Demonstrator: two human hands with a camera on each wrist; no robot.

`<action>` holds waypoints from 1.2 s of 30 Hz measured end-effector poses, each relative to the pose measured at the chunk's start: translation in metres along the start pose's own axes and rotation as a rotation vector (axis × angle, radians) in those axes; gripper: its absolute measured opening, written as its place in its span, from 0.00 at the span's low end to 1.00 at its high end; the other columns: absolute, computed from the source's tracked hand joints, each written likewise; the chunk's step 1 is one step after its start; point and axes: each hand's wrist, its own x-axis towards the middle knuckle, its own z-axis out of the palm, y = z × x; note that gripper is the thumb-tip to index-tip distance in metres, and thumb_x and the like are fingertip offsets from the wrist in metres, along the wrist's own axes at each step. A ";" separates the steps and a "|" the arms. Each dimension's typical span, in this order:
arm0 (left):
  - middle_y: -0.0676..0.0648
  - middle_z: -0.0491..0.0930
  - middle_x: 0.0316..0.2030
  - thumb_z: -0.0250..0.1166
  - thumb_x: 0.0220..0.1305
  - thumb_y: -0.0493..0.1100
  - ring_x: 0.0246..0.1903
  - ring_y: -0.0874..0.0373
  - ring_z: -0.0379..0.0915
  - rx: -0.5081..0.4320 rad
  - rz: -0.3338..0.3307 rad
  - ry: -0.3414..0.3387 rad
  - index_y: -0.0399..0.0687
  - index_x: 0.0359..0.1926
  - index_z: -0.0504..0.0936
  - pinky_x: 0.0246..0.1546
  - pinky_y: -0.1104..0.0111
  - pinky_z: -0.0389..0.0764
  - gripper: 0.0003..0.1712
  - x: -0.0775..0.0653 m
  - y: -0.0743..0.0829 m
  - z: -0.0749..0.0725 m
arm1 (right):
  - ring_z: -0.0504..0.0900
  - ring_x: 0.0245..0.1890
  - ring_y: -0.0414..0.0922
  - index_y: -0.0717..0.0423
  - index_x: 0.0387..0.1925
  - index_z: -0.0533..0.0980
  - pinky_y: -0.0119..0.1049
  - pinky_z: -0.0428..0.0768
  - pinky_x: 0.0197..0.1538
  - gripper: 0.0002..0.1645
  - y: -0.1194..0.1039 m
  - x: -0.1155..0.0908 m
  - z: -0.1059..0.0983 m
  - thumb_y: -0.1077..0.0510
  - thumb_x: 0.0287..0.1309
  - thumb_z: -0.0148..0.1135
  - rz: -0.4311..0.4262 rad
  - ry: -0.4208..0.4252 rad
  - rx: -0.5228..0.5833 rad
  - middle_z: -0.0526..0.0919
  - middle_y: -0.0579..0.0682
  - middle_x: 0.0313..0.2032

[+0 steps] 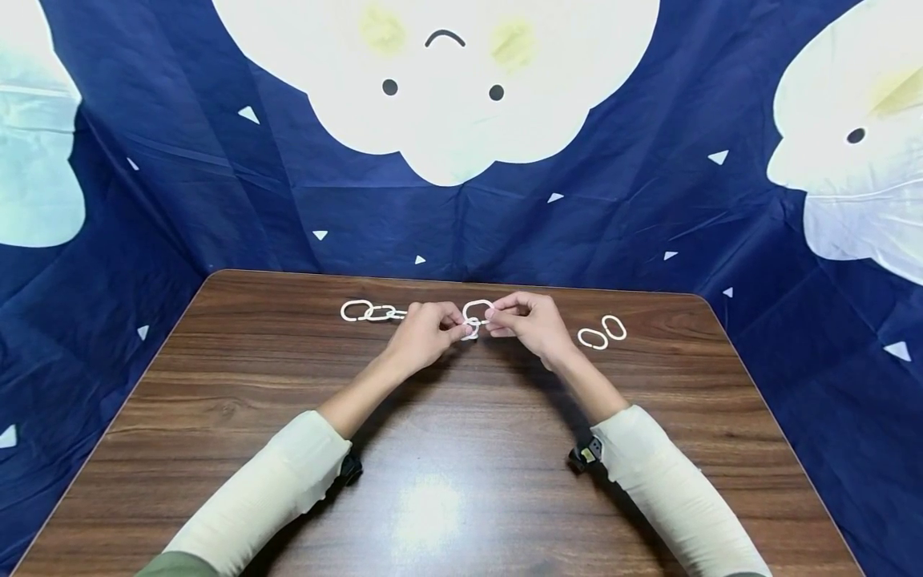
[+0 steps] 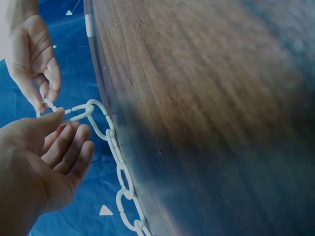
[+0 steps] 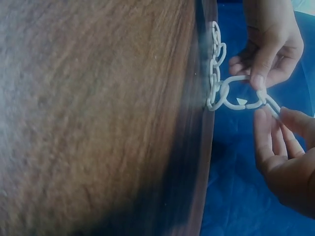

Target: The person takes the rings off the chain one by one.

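Note:
A chain of several white plastic links (image 1: 344, 310) lies along the far part of the table, its near-middle part hidden behind my left hand (image 1: 425, 332). The left hand pinches the chain's raised end link (image 3: 238, 77) between thumb and fingertips. Opposite it, my right hand (image 1: 534, 320) pinches another white link (image 1: 477, 302) between thumb and fingers. In the right wrist view the two links cross at the left thumb tip, and the right hand's link (image 3: 274, 107) slants down to the right fingers. From the left wrist side, the chain (image 2: 117, 152) hangs together link through link.
To the right of the right hand, two loose white links, a nearer one (image 1: 582, 331) and a farther one (image 1: 624, 326), lie close together on the brown wooden table (image 1: 433, 417). A blue cloth (image 1: 461, 224) with white cloud prints stands behind the table's far edge.

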 end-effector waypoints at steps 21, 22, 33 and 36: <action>0.48 0.96 0.41 0.77 0.76 0.45 0.40 0.56 0.90 -0.018 0.052 0.061 0.46 0.44 0.92 0.55 0.53 0.89 0.07 -0.002 0.003 -0.001 | 0.94 0.30 0.40 0.73 0.52 0.80 0.31 0.93 0.39 0.10 0.015 0.004 0.007 0.74 0.73 0.68 0.167 0.099 0.136 0.92 0.49 0.32; 0.48 0.96 0.41 0.76 0.76 0.45 0.39 0.56 0.90 -0.018 0.057 0.062 0.46 0.44 0.92 0.54 0.54 0.89 0.07 -0.002 0.003 -0.001 | 0.94 0.30 0.40 0.73 0.53 0.80 0.31 0.93 0.39 0.11 0.016 0.004 0.007 0.73 0.73 0.68 0.173 0.102 0.143 0.92 0.50 0.32; 0.48 0.96 0.41 0.77 0.75 0.43 0.36 0.59 0.86 -0.011 0.079 0.065 0.45 0.45 0.92 0.48 0.58 0.87 0.06 -0.003 0.003 -0.001 | 0.93 0.29 0.38 0.68 0.49 0.78 0.30 0.92 0.39 0.06 0.019 0.007 0.012 0.70 0.77 0.67 0.197 0.132 0.187 0.92 0.54 0.34; 0.48 0.96 0.41 0.77 0.75 0.42 0.35 0.59 0.86 -0.014 0.085 0.066 0.45 0.45 0.92 0.48 0.58 0.87 0.06 -0.003 0.003 0.000 | 0.93 0.29 0.37 0.68 0.49 0.78 0.30 0.92 0.39 0.06 0.018 0.006 0.013 0.70 0.77 0.66 0.197 0.141 0.196 0.92 0.55 0.35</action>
